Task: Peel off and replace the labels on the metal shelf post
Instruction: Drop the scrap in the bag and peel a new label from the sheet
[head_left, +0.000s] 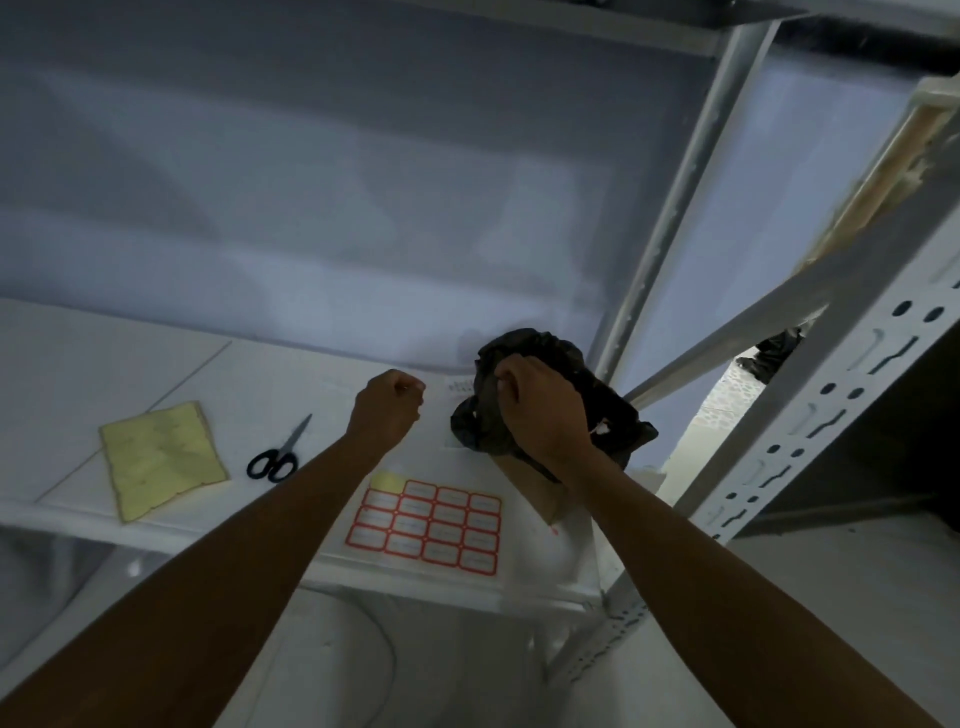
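A sheet of red-bordered labels (428, 525) lies on the white shelf (291, 379) near its front edge. My right hand (540, 410) grips the rim of a black plastic bag (613, 410) that sits at the back right of the shelf. My left hand (387, 408) hovers just left of the bag with its fingers curled; a small pale bit shows at its fingertips, too small to identify. The perforated metal shelf post (810, 431) rises at the right, beside my right forearm.
Black-handled scissors (278, 452) lie left of my left arm. A yellow cloth (161, 457) lies further left on the shelf. A brown cardboard piece (540, 493) sits under the bag. A second grey post (675, 192) stands at the back.
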